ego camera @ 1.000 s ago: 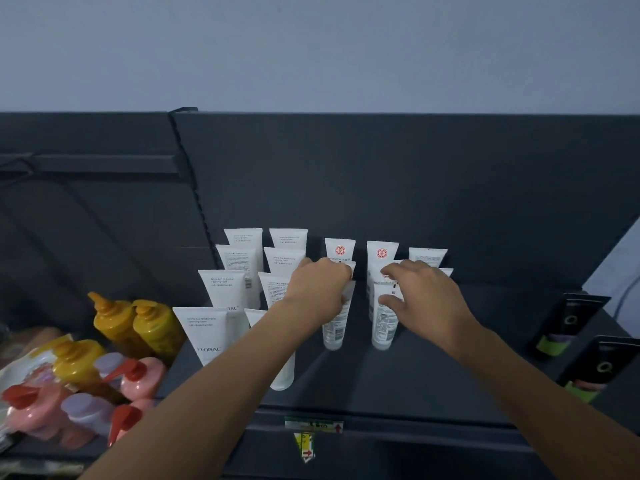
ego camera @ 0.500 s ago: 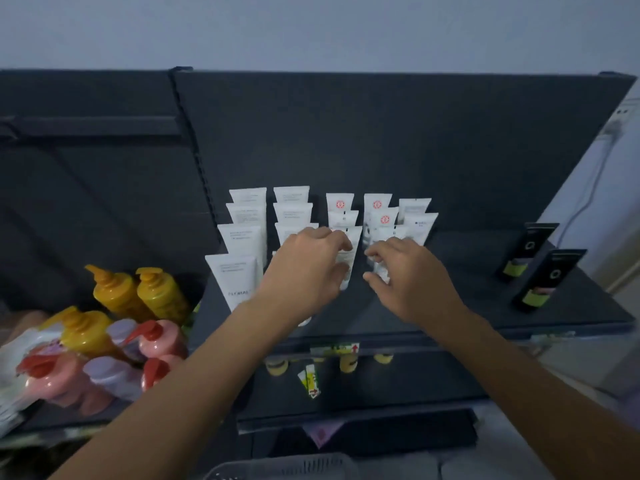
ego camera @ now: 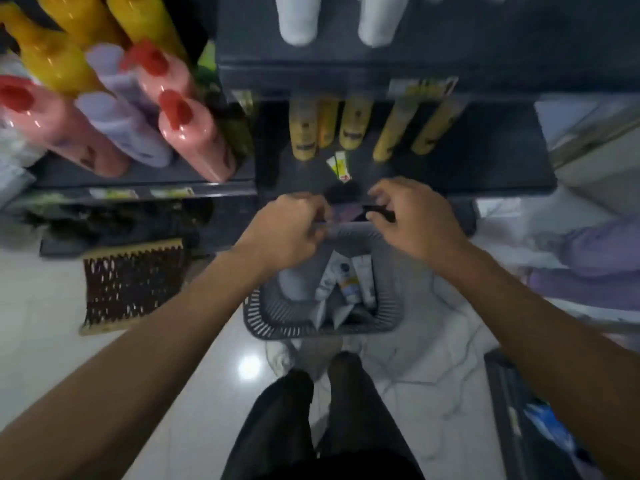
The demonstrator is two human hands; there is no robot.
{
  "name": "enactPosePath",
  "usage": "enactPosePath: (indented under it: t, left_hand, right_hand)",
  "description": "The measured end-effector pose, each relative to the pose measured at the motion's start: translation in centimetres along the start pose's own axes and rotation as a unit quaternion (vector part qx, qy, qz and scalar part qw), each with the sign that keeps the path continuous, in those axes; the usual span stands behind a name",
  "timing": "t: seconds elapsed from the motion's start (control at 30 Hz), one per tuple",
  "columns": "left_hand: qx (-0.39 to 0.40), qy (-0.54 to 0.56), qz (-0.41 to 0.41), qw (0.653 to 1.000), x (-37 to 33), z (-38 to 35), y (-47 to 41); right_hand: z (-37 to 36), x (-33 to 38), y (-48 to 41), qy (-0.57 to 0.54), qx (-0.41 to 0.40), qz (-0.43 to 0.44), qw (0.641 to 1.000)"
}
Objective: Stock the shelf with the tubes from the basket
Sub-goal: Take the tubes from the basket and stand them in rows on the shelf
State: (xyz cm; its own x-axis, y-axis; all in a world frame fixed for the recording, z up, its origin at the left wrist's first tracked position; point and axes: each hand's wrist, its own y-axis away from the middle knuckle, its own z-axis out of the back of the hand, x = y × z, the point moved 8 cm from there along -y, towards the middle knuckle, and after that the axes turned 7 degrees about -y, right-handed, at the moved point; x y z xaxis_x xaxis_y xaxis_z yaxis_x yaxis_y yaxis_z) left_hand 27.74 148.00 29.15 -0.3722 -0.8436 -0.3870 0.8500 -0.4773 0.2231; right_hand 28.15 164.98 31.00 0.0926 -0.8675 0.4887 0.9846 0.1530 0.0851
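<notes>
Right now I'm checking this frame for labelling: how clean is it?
Head view: motion blur smears the pump bottles and both hands; wide-angle distortion fans the shelves; a ceiling-light glare spot sits on the glossy floor; the tubes in the basket stay dim, labels barely legible.

Both hands hover over a grey slatted basket [ego camera: 322, 327] on the white floor [ego camera: 194, 393]; the left hand [ego camera: 287, 233] is loosely curled, and the right hand [ego camera: 412, 220] has its fingers [ego camera: 379, 199] bent, with nothing clearly gripped through the blur; below the fingers, white tubes [ego camera: 346, 282] lie jumbled in the basket; beyond them yellow tubes [ego camera: 304, 129] stand on a dark shelf [ego camera: 485, 150]; up-left stand pink bottles [ego camera: 194, 133].
</notes>
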Motion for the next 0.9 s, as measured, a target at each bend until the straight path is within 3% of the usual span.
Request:
enactPosePath:
  t: [0.23, 0.4, 0.53, 0.67, 0.9]
  left_hand:
    - [0.161, 0.034, 0.104, 0.981, 4.8, -19.4, 2.2]
    - [0.207, 0.019, 0.159, 0.965, 5.7, -28.0, 2.0]
    - [0.235, -0.006, 0.181, 0.955, 5.6, -31.4, 1.4]
    - [0.232, -0.074, 0.178, 0.953, 5.4, -32.2, 0.8]
    - [0.209, -0.135, 0.149, 0.957, 5.2, -27.0, 0.0]
  right_hand:
    - [-16.9, -8.0, 3.2, 0.027, 0.168, -0.053, 0.984]
    - [-25.8, -10.3, 5.8, 0.076, 0.3, 0.039, 0.95]
    - [-29.7, -10.6, 7.1, 0.112, 0.36, 0.117, 0.919]
    - [-31.9, -10.4, 7.6, 0.15, 0.359, 0.152, 0.908]
    - [-27.3, -8.7, 4.5, 0.14, 0.294, 0.087, 0.941]
